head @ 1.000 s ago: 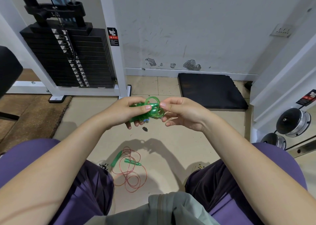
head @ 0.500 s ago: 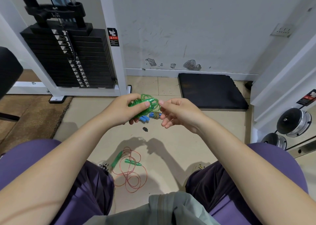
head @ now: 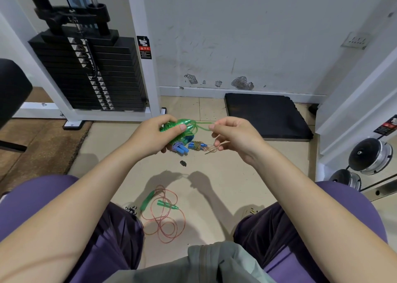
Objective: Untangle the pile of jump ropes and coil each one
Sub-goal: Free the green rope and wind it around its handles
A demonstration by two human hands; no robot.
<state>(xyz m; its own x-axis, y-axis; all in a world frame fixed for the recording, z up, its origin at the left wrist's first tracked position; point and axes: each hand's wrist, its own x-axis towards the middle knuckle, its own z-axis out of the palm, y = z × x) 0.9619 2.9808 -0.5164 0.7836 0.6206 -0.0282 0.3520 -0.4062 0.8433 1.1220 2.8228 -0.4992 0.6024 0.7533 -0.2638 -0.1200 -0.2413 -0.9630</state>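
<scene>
Your left hand (head: pixel 156 135) grips the green rope (head: pixel 179 127) bundle with its handles above the floor, and your right hand (head: pixel 234 136) pinches its free end. You are coiling it; next, wrap this end around the bundle.

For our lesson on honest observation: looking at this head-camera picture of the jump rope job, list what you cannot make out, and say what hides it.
- Green rope: most of its coil is hidden inside the left hand, head view.
- Blue-handled rope: partly behind the left hand's fingers; how it tangles with the tan cord is too small to tell.
- Right hand: its pinch on the green rope's end is blurred.
- Dumbbells: cut off by the right edge.
</scene>
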